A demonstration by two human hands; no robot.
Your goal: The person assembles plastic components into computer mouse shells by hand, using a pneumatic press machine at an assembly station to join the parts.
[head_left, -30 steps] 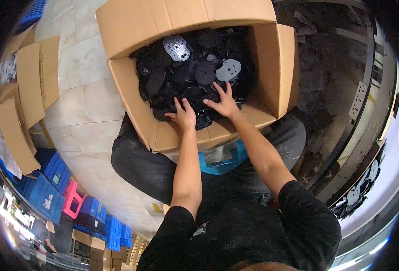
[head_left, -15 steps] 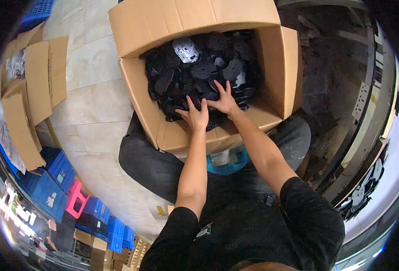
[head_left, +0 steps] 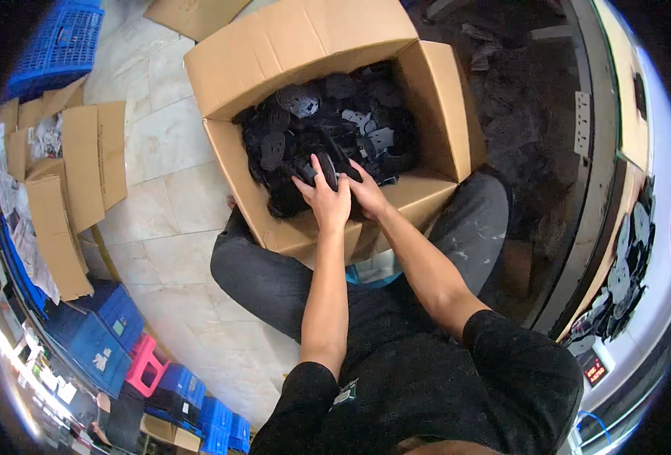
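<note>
A large open cardboard box [head_left: 305,34] stands between my bent legs, filled with a loose pile of flat, rounded black plastic parts [head_left: 272,150]. My left hand [head_left: 326,203] and my right hand [head_left: 369,197] are close together over the near side of the pile. Between them they grip a few black plastic parts [head_left: 330,165] stood on edge, with fingers and thumbs closed on their sides. How many parts they hold is hidden. A shinier grey part [head_left: 299,100] lies on top toward the back, and pale grey pieces [head_left: 381,139] lie to the right of my hands.
Another open cardboard box [head_left: 85,163] stands on the tiled floor at left, below a blue plastic basket [head_left: 61,42]. Blue bins [head_left: 96,334] and a pink stool [head_left: 147,365] are at lower left. Along the right, more black parts [head_left: 623,273] lie on a white surface beside a power strip [head_left: 582,125].
My hands were spread with fingers apart over the pile; now they have closed around several black parts and hold them on edge. The view has shifted slightly.
</note>
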